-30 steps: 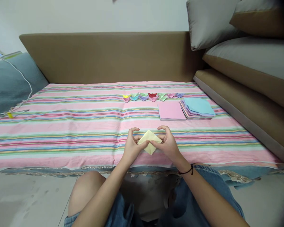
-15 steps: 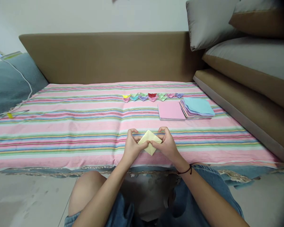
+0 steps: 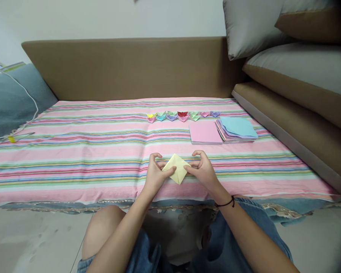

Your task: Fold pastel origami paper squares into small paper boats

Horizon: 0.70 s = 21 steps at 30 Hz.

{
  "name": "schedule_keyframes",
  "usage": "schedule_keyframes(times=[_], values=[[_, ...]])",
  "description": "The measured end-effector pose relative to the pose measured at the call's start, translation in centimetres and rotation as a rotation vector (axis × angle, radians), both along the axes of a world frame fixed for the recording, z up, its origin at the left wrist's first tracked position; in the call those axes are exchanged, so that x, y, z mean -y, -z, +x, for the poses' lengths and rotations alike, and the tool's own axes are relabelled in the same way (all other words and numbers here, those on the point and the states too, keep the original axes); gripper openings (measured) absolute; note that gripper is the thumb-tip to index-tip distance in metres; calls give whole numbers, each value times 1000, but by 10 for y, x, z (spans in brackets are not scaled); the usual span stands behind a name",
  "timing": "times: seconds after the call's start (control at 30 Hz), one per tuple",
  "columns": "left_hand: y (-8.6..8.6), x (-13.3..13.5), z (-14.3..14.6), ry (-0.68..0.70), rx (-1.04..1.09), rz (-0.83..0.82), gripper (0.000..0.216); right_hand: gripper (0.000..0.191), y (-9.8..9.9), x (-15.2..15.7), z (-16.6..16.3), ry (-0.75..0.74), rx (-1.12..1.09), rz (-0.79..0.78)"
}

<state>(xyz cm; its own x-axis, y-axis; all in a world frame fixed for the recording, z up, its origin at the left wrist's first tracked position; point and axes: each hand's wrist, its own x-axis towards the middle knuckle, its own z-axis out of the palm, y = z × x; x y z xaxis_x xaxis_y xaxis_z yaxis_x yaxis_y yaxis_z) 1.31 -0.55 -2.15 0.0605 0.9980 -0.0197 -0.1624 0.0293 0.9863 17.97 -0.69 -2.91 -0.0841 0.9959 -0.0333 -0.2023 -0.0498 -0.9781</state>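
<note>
A pale yellow folded paper (image 3: pixel 177 168), diamond-shaped, lies near the front edge of a pink striped cloth (image 3: pixel 102 151). My left hand (image 3: pixel 154 172) pinches its left corner with thumb and curled fingers. My right hand (image 3: pixel 202 170) pinches its right corner the same way. A black band circles my right wrist.
A row of several small coloured folded paper pieces (image 3: pixel 183 116) lies farther back. A pink paper stack (image 3: pixel 205 133) and a mixed stack topped with light blue (image 3: pixel 237 129) sit right of centre. Brown sofa cushions (image 3: pixel 295 113) rise on the right, a white cable (image 3: pixel 19 94) at left.
Both hands and the yellow paper shifted slightly away from me. The paper's outline looks narrower, with my thumbs pressed closer toward its middle.
</note>
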Motion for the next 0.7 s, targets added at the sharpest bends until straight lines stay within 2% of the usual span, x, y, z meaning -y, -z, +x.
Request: schedule_keyframes(times=[0.33, 0.5, 0.7], values=[[-9, -3, -16, -57, -21, -53, 60, 48, -10, 0, 5, -32, -44, 56], [-14, -4, -24, 0, -5, -70, 63, 49, -12, 0, 7, -81, -77, 58], [-12, -5, -28, 42, -18, -72, 60, 49, -15, 0, 7, -105, -50, 53]])
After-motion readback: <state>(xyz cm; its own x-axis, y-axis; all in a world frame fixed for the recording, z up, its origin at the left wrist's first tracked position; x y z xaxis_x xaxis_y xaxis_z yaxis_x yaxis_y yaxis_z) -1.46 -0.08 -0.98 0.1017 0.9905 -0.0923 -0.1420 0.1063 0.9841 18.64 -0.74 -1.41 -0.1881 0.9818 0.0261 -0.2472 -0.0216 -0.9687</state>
